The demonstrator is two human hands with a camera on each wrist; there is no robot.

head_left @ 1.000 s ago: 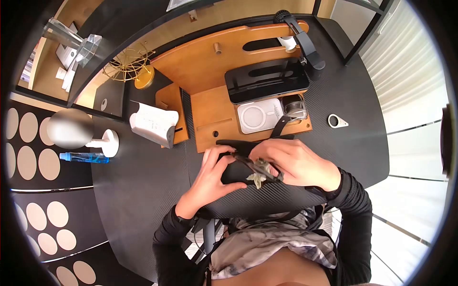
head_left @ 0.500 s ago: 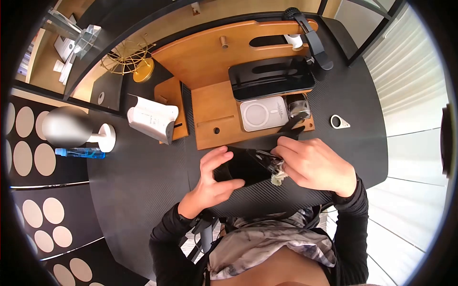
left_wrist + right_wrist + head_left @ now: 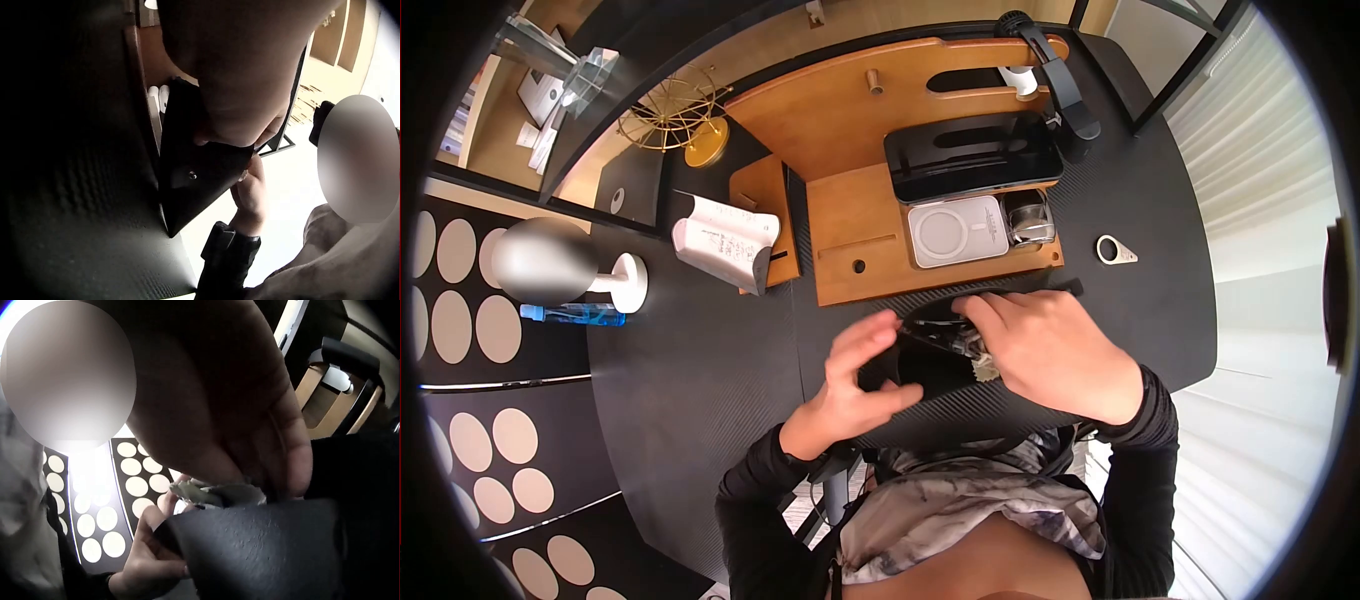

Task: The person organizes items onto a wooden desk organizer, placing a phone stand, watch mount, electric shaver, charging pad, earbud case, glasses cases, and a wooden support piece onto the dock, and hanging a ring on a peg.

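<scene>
A black leather-like pouch [image 3: 940,372] is held up over the front of the desk, its mouth spread; a metal snap shows on its face [image 3: 206,172] in the left wrist view. My left hand [image 3: 845,385] grips the pouch by its left side, fingers and thumb bent around the edge. At the opening, my right hand [image 3: 1055,350] pinches a crumpled grey-green piece [image 3: 219,492], its fingertips partly hidden behind the pouch wall in the right wrist view. I cannot tell what the crumpled piece is. Dark and shiny bits show beside it in the mouth.
Behind the hands stands a wooden organizer [image 3: 850,250] bearing a white charging pad [image 3: 955,232], a black tray [image 3: 970,155] and headphones [image 3: 1060,95]. To the left are a white curved box [image 3: 725,245], a lamp [image 3: 630,283] and a blue bottle [image 3: 572,315]. A small ringed tag [image 3: 1116,250] lies right.
The pouch has turned and its mouth has opened wider. My right hand has moved right and lower over the opening, covering more of the crumpled piece; the left hand keeps its side.
</scene>
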